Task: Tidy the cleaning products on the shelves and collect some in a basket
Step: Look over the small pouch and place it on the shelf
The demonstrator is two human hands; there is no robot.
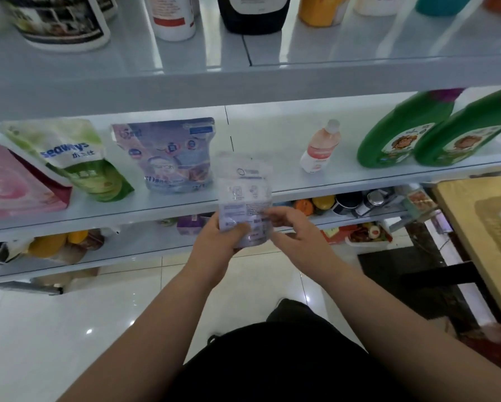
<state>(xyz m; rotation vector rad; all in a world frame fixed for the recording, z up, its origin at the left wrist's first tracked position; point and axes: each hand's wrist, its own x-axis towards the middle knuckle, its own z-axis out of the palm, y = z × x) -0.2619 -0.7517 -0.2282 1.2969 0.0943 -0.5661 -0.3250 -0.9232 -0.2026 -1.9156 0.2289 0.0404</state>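
Observation:
I hold a pale lilac refill pouch [245,187] upright in front of the middle shelf [185,208], its printed back towards me. My left hand [219,242] grips its lower left side, thumb across the front. My right hand [294,227] pinches its lower right edge. On the shelf behind stand a larger lilac pouch [168,155], a green and white pouch [69,158] and a pink pouch [14,181]. A woven basket [496,224] lies on a wooden table at the right.
A small pink bottle [320,147] and two green jugs [404,132] stand right of the pouch on the same shelf. The top shelf [243,53] carries several bottles. Lower shelves hold mixed goods. A dark mat [403,282] lies on the glossy tiled floor.

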